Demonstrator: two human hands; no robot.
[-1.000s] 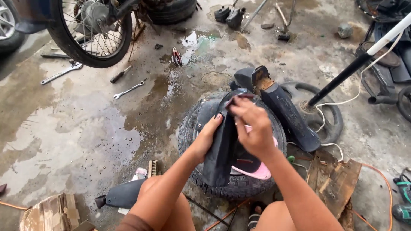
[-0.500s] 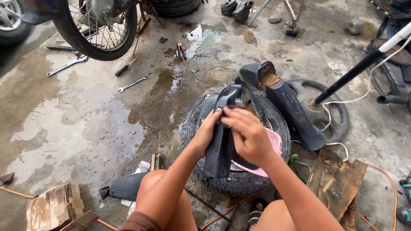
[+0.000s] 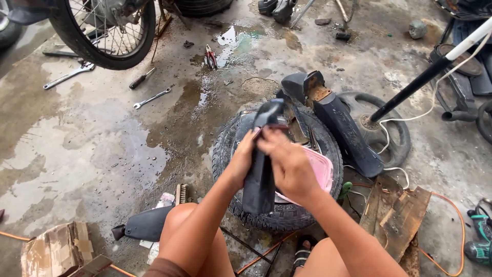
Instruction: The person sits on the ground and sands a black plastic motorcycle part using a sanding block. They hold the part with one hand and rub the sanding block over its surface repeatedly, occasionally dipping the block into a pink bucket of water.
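Black plastic, a long curved motorcycle cover panel (image 3: 261, 169), is held upright between both hands above a knobby tyre (image 3: 277, 215) lying flat on the wet concrete floor (image 3: 77, 143). The left hand (image 3: 241, 161) is closed on the panel's left edge in a clenched grip, and the right hand (image 3: 289, 164) is wrapped over its front, fingers curled toward the upper part, so that the piece appears to be steadied from both sides for close handling. The panel's lower end hangs over the tyre's opening, just in front of a pink tray (image 3: 320, 172) resting in the tyre, which seems to serve as a low stand keeping small things off the wet ground. A second, larger black fairing piece (image 3: 343, 131) is leaned across the tyre's far right edge, close to the hands, so room on that side is tight. Beyond it a bare tyre ring (image 3: 389, 128) with a white cord lies under a slanted black pole (image 3: 425, 77). To the left the floor is more open: a wire brush (image 3: 180, 194) and a dark mudguard-like part (image 3: 146, 225) lie near the knee, while wrenches (image 3: 151, 97) and red pliers (image 3: 210, 56) lie farther off, toward a spoked motorcycle wheel (image 3: 110, 36). Wooden boards (image 3: 394, 215) and an orange cable (image 3: 451, 210) crowd the lower right.
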